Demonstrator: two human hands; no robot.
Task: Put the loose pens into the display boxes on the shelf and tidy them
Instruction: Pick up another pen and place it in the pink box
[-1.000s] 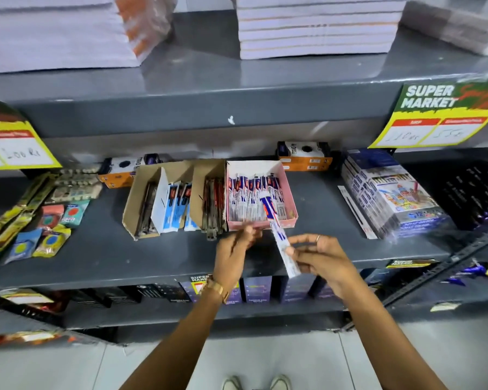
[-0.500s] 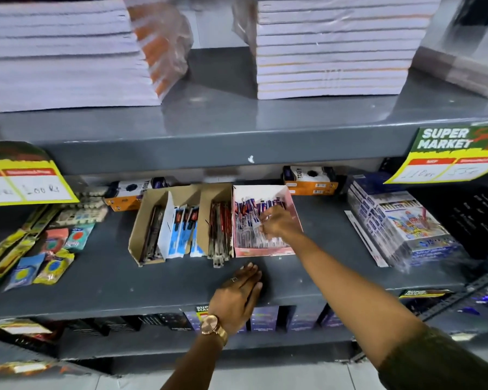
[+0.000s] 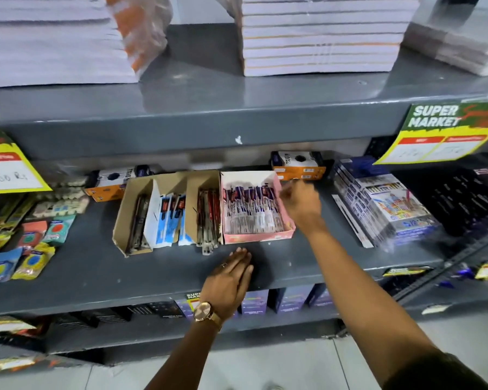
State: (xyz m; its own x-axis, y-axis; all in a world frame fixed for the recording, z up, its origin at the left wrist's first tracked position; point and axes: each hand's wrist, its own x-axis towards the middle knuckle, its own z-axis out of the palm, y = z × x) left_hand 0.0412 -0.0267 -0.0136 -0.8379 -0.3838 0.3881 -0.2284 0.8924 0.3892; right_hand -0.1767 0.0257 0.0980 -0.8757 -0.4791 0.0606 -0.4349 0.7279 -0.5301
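A pink display box (image 3: 258,237) sits on the middle grey shelf (image 3: 96,271), filled with wrapped pens (image 3: 251,209) lying in a row. Left of it stand two brown cardboard boxes: one (image 3: 123,220) holds dark pens and blue-white packets (image 3: 166,218), the other (image 3: 202,182) holds red pens (image 3: 207,218). My right hand (image 3: 300,205) is at the pink box's right wall near its back corner, fingers curled and blurred. My left hand (image 3: 231,274) lies flat on the shelf's front edge with its fingers apart, holding nothing.
Stacks of notebooks (image 3: 319,35) fill the upper shelf. Small orange-black boxes (image 3: 297,164) stand behind the pen boxes. Colour pencil packs (image 3: 383,206) lie to the right, eraser packets (image 3: 34,243) to the left. Yellow price tags (image 3: 443,136) hang from the shelf edge.
The pen packet held in both hands a second ago went into the pink box. My right hand has since moved from inside the box to its right wall. My left hand stays on the shelf edge.
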